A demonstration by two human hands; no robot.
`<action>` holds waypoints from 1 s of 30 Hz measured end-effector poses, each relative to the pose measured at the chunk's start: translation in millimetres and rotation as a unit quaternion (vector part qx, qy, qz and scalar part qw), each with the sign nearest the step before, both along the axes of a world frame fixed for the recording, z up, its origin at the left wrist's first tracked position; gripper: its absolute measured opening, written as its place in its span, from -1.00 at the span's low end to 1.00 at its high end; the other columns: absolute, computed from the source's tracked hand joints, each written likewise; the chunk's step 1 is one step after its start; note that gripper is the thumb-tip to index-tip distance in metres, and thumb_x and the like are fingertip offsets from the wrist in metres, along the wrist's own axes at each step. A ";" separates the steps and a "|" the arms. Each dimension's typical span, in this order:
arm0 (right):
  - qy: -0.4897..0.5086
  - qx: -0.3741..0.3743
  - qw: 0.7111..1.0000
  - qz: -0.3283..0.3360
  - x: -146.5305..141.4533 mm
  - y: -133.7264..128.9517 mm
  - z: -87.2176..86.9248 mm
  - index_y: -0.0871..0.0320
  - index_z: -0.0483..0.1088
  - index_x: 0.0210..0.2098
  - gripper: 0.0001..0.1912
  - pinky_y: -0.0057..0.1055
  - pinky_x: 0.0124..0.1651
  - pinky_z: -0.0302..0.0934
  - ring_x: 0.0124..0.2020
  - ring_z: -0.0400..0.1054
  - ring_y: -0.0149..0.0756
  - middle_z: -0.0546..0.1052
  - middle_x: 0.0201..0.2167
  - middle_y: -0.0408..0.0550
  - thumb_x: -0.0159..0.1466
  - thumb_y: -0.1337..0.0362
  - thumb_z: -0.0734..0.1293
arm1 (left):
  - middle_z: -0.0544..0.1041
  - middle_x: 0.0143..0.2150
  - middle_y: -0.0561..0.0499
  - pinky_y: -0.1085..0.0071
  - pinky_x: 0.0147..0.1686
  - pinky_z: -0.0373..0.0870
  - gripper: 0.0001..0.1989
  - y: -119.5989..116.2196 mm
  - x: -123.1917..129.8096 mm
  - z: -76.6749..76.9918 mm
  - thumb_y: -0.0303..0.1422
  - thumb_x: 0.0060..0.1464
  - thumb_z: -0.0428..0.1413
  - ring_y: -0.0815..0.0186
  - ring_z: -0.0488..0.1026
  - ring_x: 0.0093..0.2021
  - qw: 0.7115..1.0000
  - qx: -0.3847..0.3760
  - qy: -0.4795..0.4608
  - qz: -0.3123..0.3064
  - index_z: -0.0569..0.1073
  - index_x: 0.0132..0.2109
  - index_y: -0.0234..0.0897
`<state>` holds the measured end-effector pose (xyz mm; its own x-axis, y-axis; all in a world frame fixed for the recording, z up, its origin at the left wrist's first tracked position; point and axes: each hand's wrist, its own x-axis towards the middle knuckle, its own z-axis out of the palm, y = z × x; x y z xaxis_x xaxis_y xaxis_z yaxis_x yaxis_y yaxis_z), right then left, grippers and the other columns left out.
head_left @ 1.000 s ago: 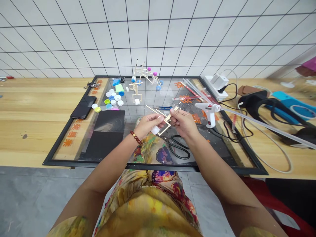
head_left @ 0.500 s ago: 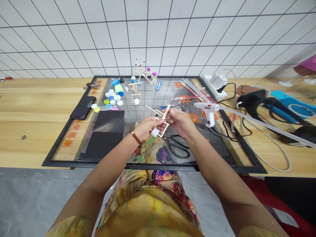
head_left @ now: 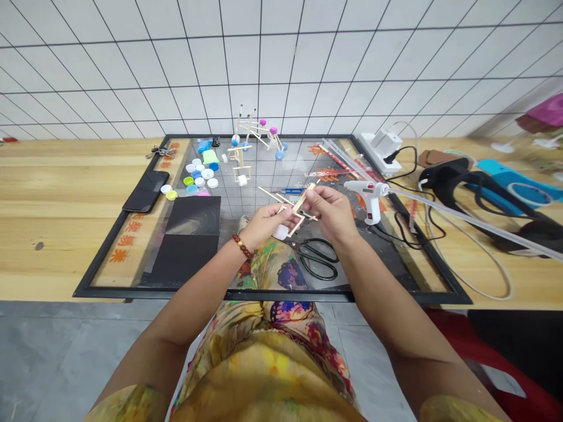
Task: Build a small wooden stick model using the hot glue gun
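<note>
Between my hands is a small frame of thin wooden sticks (head_left: 303, 201) with a white bottle cap (head_left: 281, 232) on its lower left end. My left hand (head_left: 272, 221) pinches the frame near its middle, above the cap. The thumb and fingertips of my right hand (head_left: 331, 210) close on the upper right end of the sticks. Black-handled scissors (head_left: 317, 258) lie just below my hands on the glass. Loose sticks (head_left: 270, 194) and a blue item (head_left: 292, 191) lie beyond my hands.
A white glue gun (head_left: 372, 199) stands to the right with its cord. Coloured caps (head_left: 206, 173), a black phone (head_left: 146, 191) and black sheets (head_left: 192, 243) are on the left. Stick models (head_left: 241, 158) stand at the back. A power strip (head_left: 382, 153) is at right rear.
The stick frame has turned and shifted slightly right in my hands. My right hand has moved a little right, toward the sticks' upper end.
</note>
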<state>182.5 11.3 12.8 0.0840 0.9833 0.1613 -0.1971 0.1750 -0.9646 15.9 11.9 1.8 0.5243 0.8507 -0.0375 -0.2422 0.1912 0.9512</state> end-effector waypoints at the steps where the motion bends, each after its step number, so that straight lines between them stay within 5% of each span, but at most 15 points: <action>1: -0.009 0.001 1.000 -0.003 1.4 0.2 0.2 0.14 0.51 -0.44 -0.67 -0.50 -0.57 -0.08 -0.64 0.06 -0.55 0.42 -0.63 -0.21 0.02 0.00 0.52 | 0.61 -0.30 -0.12 0.37 -0.27 0.46 -0.56 -0.5 -0.3 1.2 -0.04 -0.05 0.28 0.30 0.54 -0.37 1.000 -0.024 -0.005 -0.007 0.54 -0.24 -0.37; 10: -0.058 0.008 0.998 -0.010 -2.1 1.4 -3.1 0.09 0.53 -0.48 -0.67 -0.37 -0.29 0.30 -0.46 0.35 -0.39 0.53 -0.50 -0.18 -0.13 0.03 0.58 | 0.59 -0.42 -0.07 0.43 -0.39 0.47 -0.62 -2.2 3.4 1.3 -0.16 -0.15 0.37 0.33 0.55 -0.46 0.997 -0.071 -0.007 0.015 0.50 -0.31 -0.38; 30: -0.143 0.082 0.986 -0.012 -5.4 -2.7 -6.8 0.09 0.55 -0.39 -0.75 -0.38 -0.30 0.27 -0.45 0.37 -0.38 0.53 -0.48 -0.18 0.04 0.07 0.52 | 0.57 -0.46 0.02 0.49 -0.41 0.48 -0.66 1.6 4.4 -6.3 -0.24 -0.18 0.39 0.41 0.52 -0.48 0.998 -0.037 0.013 0.057 0.50 -0.32 -0.36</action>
<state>177.1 8.6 6.0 0.0354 0.9401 0.3390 0.0843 0.3352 -0.9384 20.2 13.5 -4.5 0.4231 0.8987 -0.1153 -0.2412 0.2344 0.9417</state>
